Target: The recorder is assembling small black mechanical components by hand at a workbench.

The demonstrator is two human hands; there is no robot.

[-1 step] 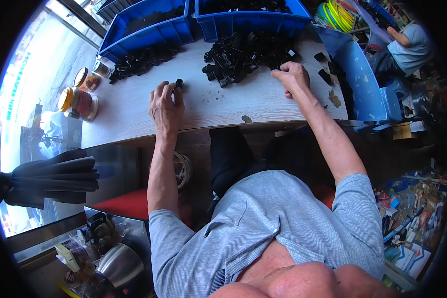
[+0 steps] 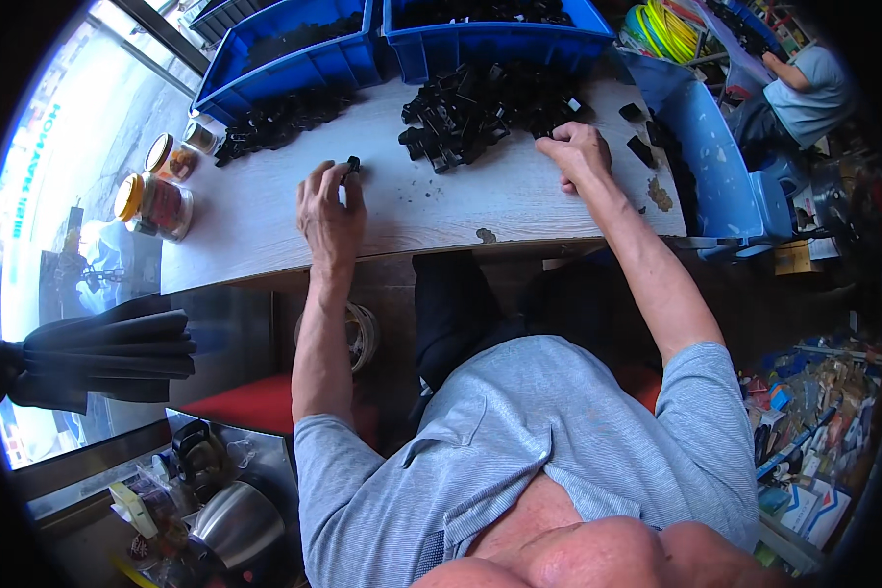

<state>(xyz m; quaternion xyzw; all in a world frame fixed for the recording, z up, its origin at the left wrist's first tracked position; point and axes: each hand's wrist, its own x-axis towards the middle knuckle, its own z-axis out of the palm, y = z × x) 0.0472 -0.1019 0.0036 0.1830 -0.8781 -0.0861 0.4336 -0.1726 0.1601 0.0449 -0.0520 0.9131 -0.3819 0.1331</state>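
Observation:
My left hand point(image 2: 330, 208) is over the left half of the pale wood-grain table. Its thumb and fingers are closed on a small black plastic part point(image 2: 354, 164). Farther right, my right hand point(image 2: 580, 155) touches the near right edge of a heap of black plastic parts point(image 2: 461, 113). Its fingers are pinched together, and whatever is between them is hidden. A second, flatter heap of black parts point(image 2: 274, 125) lies beyond my left hand.
Two blue bins point(image 2: 500, 49) with black parts line the table's far side. Lidded jars point(image 2: 157, 204) stand at the left edge. Loose black pieces point(image 2: 641, 150) lie right of my right hand. A light-blue plastic chair point(image 2: 720, 157) adjoins the right edge; another person point(image 2: 811, 93) sits beyond.
My left hand has shifted very slightly, still holding the small black part. My right hand stays in place at the heap.

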